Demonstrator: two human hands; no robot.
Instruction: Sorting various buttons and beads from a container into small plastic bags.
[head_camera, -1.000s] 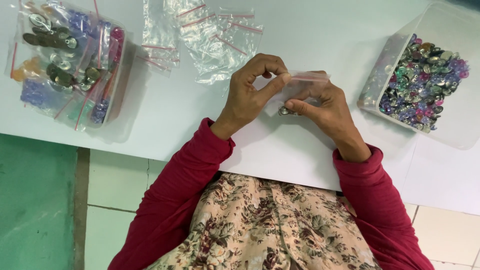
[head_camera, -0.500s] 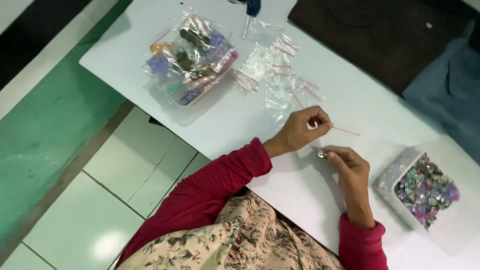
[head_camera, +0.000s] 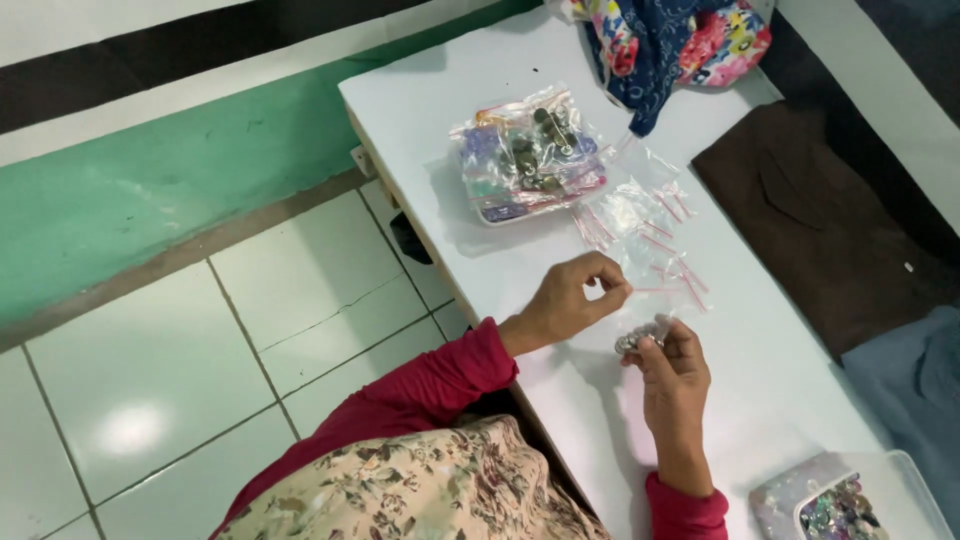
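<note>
My left hand (head_camera: 570, 300) hovers over the white table (head_camera: 460, 90) with thumb and fingertips pinched on the red-striped edge of a thin clear zip bag (head_camera: 660, 291). My right hand (head_camera: 675, 375) is just below it, a little apart. It grips a small clear packet of shiny silver pieces (head_camera: 638, 340) between thumb and fingers. Both sleeves are dark red.
A clear tray of filled small bags (head_camera: 525, 160) stands at the far side, with a loose pile of empty zip bags (head_camera: 650, 225) beside it. A clear box of colourful gems (head_camera: 850, 505) sits near right. Colourful fabric (head_camera: 670, 40), brown cloth (head_camera: 830, 220) and blue cloth (head_camera: 915, 380) lie right.
The view has swung, so the table now runs diagonally. My hands, joined on one small bag a second ago, have come slightly apart; the right keeps the silver packet.
</note>
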